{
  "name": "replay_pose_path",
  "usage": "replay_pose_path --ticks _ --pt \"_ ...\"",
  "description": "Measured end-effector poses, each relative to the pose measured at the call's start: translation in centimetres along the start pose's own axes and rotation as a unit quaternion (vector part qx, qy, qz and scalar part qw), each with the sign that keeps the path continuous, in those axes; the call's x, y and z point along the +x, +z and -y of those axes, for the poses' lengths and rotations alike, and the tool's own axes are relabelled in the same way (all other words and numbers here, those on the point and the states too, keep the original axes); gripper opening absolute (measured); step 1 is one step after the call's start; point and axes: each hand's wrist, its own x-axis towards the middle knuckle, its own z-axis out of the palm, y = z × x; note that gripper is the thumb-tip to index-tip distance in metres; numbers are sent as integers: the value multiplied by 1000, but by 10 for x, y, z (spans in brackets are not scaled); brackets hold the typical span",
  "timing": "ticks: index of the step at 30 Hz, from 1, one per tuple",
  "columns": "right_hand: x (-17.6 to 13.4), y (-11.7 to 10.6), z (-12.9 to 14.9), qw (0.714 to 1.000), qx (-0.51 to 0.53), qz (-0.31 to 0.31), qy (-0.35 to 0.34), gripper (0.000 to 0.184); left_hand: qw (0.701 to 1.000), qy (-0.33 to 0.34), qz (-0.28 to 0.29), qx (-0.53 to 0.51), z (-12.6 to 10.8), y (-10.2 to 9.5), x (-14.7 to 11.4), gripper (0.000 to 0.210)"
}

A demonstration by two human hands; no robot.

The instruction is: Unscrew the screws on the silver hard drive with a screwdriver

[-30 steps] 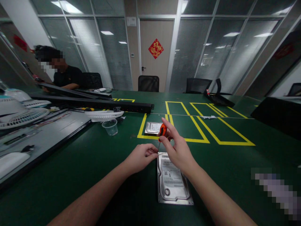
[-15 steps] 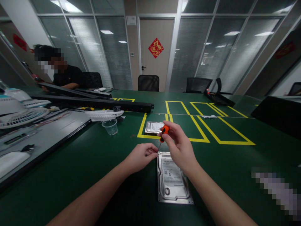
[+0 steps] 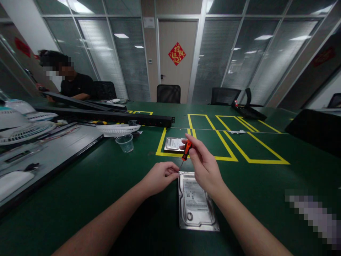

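Note:
A silver hard drive (image 3: 195, 204) lies label up on the green table in front of me. My right hand (image 3: 207, 169) is closed around the orange-and-black handle of a screwdriver (image 3: 187, 150), its thin shaft slanting down to the drive's far left corner. At that same corner, the fingertips of my left hand (image 3: 159, 178) are pinched together beside the screwdriver tip. Whatever they hold, if anything, is too small to make out. Beyond my hands sits a second hard drive (image 3: 172, 143), partly hidden behind my right fingers.
Left of my hands stands a clear plastic cup (image 3: 125, 143), near a white basket-like part (image 3: 119, 130). A large flat panel (image 3: 77, 142) and long black bars (image 3: 128, 118) cover the left side. Yellow tape (image 3: 223, 142) marks the table. Another person (image 3: 78, 85) sits far left.
My right fingers have shifted on the screwdriver handle, with the index finger straighter and the thumb drawn back. The handle has turned slightly. My left hand and the drive stay in place.

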Motion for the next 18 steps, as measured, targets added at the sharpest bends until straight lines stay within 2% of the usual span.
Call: replay_pose_path --ticks 10,14,18 --pt "5 -4 -1 1000 -15 -9 -9 33 1000 1 2 -2 3 0 1 19" --pt "8 -10 -2 1000 15 23 10 37 1000 -2 -2 -3 2 0 1 19" --pt "15 -14 4 999 -6 52 -4 35 1000 -5 2 -5 -1 0 0 19"
